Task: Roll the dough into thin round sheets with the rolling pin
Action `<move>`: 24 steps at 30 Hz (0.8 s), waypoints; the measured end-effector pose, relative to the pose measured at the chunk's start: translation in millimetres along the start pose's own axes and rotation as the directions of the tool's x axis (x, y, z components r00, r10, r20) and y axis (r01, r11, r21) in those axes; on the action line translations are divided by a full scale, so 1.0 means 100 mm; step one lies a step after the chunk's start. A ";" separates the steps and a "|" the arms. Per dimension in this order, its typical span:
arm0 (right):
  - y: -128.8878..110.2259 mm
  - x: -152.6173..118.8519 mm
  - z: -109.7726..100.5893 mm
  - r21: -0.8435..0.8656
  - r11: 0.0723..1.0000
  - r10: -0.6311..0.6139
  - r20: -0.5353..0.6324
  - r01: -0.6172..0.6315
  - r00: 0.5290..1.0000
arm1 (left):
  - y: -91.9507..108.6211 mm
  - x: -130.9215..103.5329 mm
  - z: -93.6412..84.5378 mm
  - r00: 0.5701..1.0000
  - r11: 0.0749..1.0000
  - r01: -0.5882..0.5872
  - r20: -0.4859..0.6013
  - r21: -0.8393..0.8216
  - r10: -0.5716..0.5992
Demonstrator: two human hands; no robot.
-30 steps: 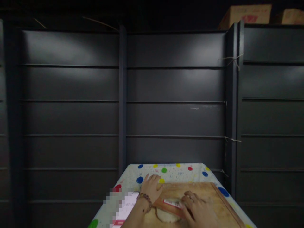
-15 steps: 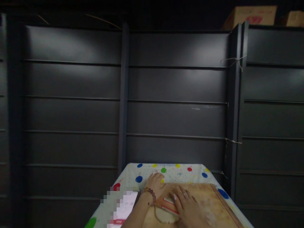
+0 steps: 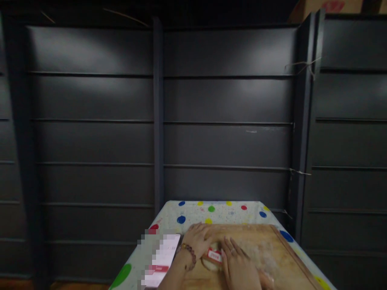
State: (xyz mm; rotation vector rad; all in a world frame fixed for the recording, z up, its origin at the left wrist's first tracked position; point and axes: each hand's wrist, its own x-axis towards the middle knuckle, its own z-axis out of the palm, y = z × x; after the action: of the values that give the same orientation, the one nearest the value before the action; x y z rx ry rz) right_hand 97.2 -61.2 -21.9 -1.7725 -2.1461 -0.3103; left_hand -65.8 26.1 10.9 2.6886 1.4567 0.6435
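Note:
My left hand (image 3: 198, 239), with a bead bracelet on the wrist, and my right hand (image 3: 238, 266), with a ring, both press down on a wooden rolling pin with a red and white label (image 3: 214, 254). The pin lies across a pale piece of dough (image 3: 209, 264) on a wooden board (image 3: 272, 257). My hands hide most of the pin and the dough. The board rests on a table with a white cloth with coloured dots (image 3: 217, 211).
A white and red packet or card (image 3: 165, 257), partly blurred out, lies left of the board. Dark metal shelving panels (image 3: 223, 121) stand right behind the table. A cardboard box (image 3: 326, 6) sits on top of them at upper right.
My hands have rolled the pin forward over the dough, and the dough now shows less. The view has tilted down a little and moved closer.

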 end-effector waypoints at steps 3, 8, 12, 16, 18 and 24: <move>0.01 -0.06 0.09 0.061 0.998 -0.010 -0.037 0.012 0.999 | -0.01 -0.08 0.01 1.000 1.000 -0.017 -0.014 -0.009 0.016; 0.09 -0.14 0.38 0.099 0.991 -0.077 -0.114 0.088 0.991 | -0.04 -0.21 0.02 1.000 1.000 0.004 -0.008 -0.006 -0.004; 0.11 -0.19 0.43 0.128 0.976 -0.151 -0.189 0.176 0.970 | -0.01 -0.32 -0.01 0.999 0.999 0.030 -0.014 0.012 -0.029; 0.10 -0.15 0.13 0.191 0.971 -0.129 -0.100 0.146 0.987 | 0.05 -0.31 -0.03 0.998 0.998 0.058 -0.003 0.014 -0.058; 0.12 -0.08 -0.03 0.226 0.967 -0.107 -0.055 0.116 0.993 | 0.07 -0.26 -0.03 0.998 0.998 0.064 0.002 0.018 -0.064; 0.32 0.24 -0.15 0.295 0.944 -0.157 0.006 0.148 0.988 | 0.08 -0.10 -0.02 0.990 0.989 0.142 -0.018 0.050 -0.141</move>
State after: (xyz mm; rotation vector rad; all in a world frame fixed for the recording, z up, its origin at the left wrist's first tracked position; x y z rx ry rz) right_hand 126.2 -38.7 0.0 -1.4583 -2.2202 0.0009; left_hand -64.5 13.4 10.7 2.5914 1.6715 0.6262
